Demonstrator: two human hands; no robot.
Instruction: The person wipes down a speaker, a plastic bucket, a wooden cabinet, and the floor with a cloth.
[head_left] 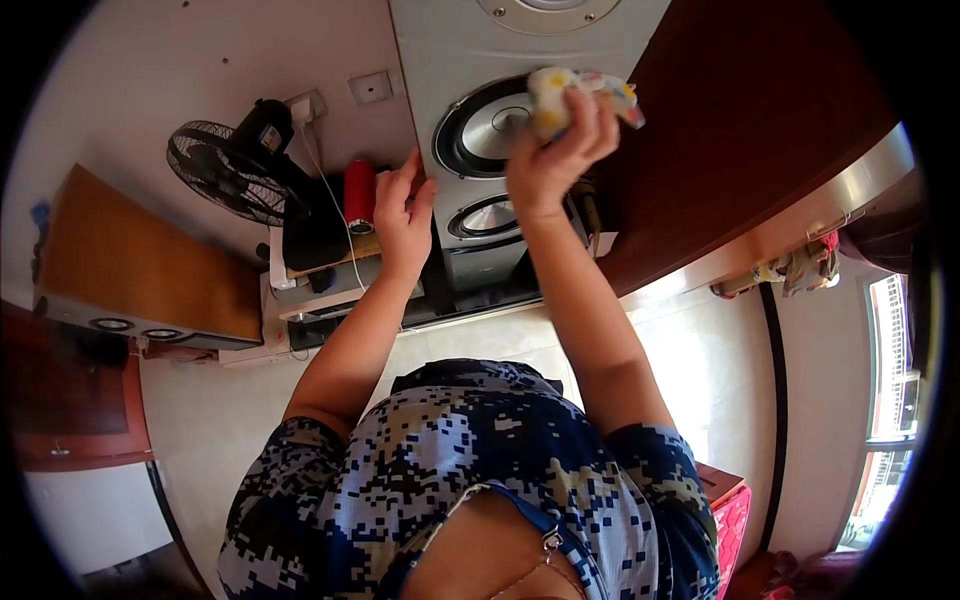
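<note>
My right hand (552, 165) grips a crumpled white cloth (548, 92) with yellow and coloured patches, its fingers closed round it. Hand and cloth are in front of a tall grey speaker (425, 60), over the right part of a black-rimmed driver cone (487, 130). Whether the cloth touches the speaker I cannot tell. At the speaker's left edge is my left hand (403, 220), with index finger and thumb apart and nothing seen in it. Its other fingers are partly hidden. A red cylinder (359, 198) stands just left of that hand.
A black fan (228, 172) stands on the left, its white cable (350, 250) hanging in front of a low cabinet. Further left is a wooden speaker (150, 245). A dark brown panel (745, 130) rises close on the right. A wall socket (371, 88) is behind.
</note>
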